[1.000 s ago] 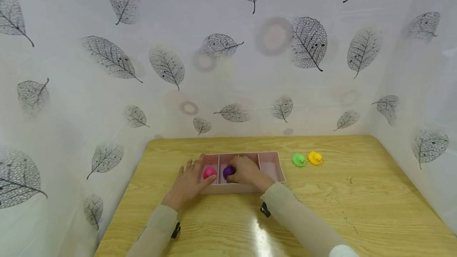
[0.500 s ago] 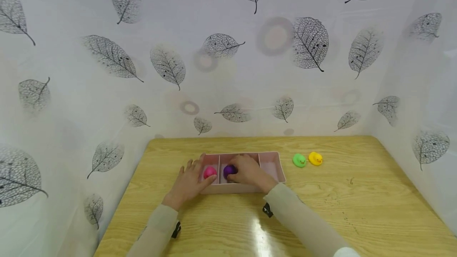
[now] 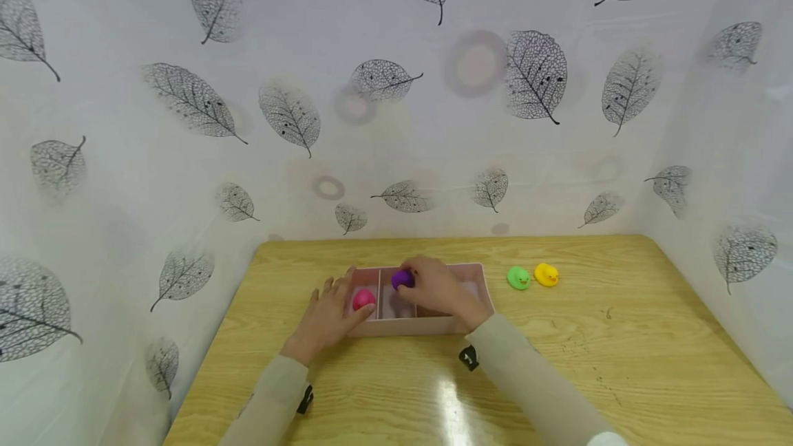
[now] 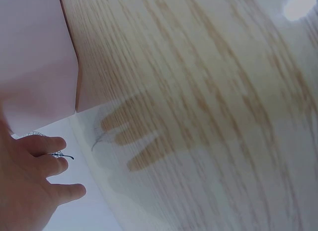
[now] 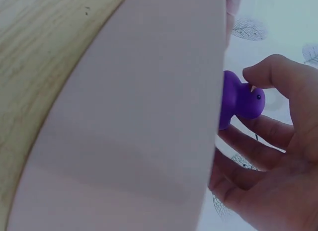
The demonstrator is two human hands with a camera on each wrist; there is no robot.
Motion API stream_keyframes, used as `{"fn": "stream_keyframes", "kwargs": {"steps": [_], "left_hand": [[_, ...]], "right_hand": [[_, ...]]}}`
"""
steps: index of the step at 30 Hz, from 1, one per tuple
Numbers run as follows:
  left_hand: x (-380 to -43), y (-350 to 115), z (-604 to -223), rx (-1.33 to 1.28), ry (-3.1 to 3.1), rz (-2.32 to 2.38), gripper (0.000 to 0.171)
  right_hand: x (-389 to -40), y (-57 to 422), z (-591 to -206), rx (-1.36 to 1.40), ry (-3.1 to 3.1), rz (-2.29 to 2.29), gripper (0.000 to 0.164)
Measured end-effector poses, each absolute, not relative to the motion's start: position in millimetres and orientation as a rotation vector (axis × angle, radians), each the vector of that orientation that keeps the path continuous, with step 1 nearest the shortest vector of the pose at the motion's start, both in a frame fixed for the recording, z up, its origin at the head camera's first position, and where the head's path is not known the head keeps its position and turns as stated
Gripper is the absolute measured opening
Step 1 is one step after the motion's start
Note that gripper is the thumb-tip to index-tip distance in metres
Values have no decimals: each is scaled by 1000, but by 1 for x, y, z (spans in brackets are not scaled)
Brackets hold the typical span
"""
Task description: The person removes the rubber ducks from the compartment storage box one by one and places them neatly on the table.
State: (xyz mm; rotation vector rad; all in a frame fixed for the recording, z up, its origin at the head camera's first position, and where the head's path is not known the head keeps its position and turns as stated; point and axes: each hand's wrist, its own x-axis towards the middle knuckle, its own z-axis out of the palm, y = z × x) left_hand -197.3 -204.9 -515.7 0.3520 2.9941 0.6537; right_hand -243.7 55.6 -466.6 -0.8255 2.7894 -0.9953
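A pink box [image 3: 405, 327] with dividers lies on the wooden table. My right hand [image 3: 436, 288] pinches a purple toy duck [image 5: 241, 97] between thumb and fingers, at the rim of the second compartment; the duck's eye and beak show in the right wrist view. At the box's left end rests my left hand [image 3: 325, 315], fingers spread and straight along the side, thumb over the front edge. A round pink toy [image 3: 363, 299] sits in the leftmost compartment, partly behind that thumb. In the left wrist view, the left fingers [image 4: 69, 192] extend past the pink wall.
To the right of the box, a green toy duck [image 3: 518, 278] and a yellow toy duck [image 3: 546, 274] stand side by side on the table [image 3: 595, 349]. White curtain [image 3: 403, 143] with leaf prints hangs behind and along both sides.
My right hand has raised the purple duck and shifted it slightly back from low inside the second compartment. The left hand and pink toy stay where they were.
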Motion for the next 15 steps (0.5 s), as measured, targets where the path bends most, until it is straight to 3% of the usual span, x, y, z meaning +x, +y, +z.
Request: {"fn": "stream_keyframes", "kwargs": {"steps": [15], "left_hand": [[-197, -206, -516, 367, 3012, 658, 97]], "right_hand": [[-240, 69, -451, -852, 2700, -1241, 35]]}}
